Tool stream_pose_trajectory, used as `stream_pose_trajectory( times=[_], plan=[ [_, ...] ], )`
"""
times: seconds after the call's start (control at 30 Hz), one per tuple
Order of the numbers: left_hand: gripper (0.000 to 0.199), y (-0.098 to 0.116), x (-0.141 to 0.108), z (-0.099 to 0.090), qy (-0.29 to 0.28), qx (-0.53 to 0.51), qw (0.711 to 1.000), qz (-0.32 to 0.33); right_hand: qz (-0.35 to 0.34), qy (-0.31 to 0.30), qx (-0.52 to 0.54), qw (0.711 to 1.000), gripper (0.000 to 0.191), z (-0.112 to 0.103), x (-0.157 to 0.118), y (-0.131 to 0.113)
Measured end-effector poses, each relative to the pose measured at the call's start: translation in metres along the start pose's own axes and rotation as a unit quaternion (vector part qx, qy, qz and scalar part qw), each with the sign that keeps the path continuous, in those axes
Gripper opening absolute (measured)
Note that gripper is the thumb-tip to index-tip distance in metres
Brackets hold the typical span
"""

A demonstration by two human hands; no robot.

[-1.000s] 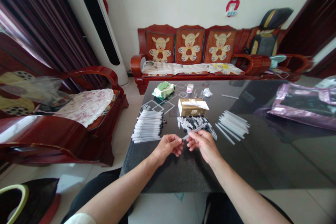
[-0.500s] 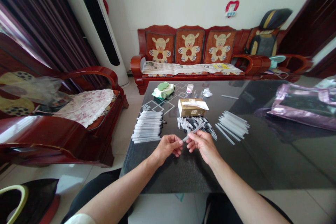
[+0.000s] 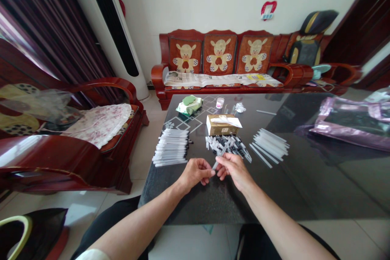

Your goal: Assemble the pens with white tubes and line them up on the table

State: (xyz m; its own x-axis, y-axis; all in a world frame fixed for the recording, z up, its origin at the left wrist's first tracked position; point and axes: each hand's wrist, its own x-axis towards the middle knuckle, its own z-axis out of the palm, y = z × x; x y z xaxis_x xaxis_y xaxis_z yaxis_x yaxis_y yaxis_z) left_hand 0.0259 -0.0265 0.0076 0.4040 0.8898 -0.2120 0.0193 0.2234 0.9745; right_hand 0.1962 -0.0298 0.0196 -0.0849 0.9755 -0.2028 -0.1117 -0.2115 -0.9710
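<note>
Head view, forward and downward. A slim translucent tube [image 3: 224, 151] is partly covered by the right hand [image 3: 234, 169]; its near end is hard to make out, and whether anything sits inside cannot be told. Its far end shows against a pile of black and white pen parts [image 3: 236, 145], where outlines blend. A purple-edged bag [image 3: 344, 137] is cut off by the right border; both forearms [image 3: 271, 215] leave the frame below. The left hand [image 3: 198, 172] pinches the tube's near end between thumb and curled fingers, while the right hand grips it farther along, thumb and fingertips closed on the shaft. The tube thus bridges the two hands, slanting away and to the right. A row of pens [image 3: 171, 146] lies beyond the left hand and to its left, the nearest one just beside it; a fan of translucent tubes [image 3: 271, 146] lies beyond the right hand and to its right. A tissue box [image 3: 223, 126] stands directly behind the pile. The near edge of the dark table [image 3: 198, 205] runs beneath the forearms, its left edge just outside the row; tabletop extends from the right hand toward the bag.
</note>
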Motion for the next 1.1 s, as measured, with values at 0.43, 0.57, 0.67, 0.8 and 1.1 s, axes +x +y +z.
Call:
stream_pose_trajectory(
  times=[0.43, 0.57, 0.67, 0.8, 1.1],
  plan=[
    [0.033, 0.003, -0.004, -0.001, -0.071, -0.071, 0.994, -0.05, 0.009, 0.011, -0.027, 1.0, 0.033, -0.001, 0.002, 0.002],
    [0.031, 0.002, -0.003, -0.003, -0.073, -0.046, 0.995, -0.052, 0.007, 0.005, -0.05, 0.999, 0.033, -0.001, 0.003, 0.005],
    [0.035, 0.0, -0.001, -0.003, -0.06, -0.009, 0.998, -0.021, 0.002, 0.0, -0.111, 0.994, 0.032, -0.001, 0.004, 0.009],
    [0.039, -0.004, 0.002, -0.004, -0.021, -0.004, 0.999, 0.024, 0.029, -0.038, -0.261, 0.964, 0.03, 0.003, 0.0, 0.011],
    [0.031, -0.015, 0.006, -0.006, 0.023, 0.047, 0.999, 0.004, -0.019, -0.098, -0.333, 0.938, 0.021, 0.015, -0.007, 0.009]
  ],
)
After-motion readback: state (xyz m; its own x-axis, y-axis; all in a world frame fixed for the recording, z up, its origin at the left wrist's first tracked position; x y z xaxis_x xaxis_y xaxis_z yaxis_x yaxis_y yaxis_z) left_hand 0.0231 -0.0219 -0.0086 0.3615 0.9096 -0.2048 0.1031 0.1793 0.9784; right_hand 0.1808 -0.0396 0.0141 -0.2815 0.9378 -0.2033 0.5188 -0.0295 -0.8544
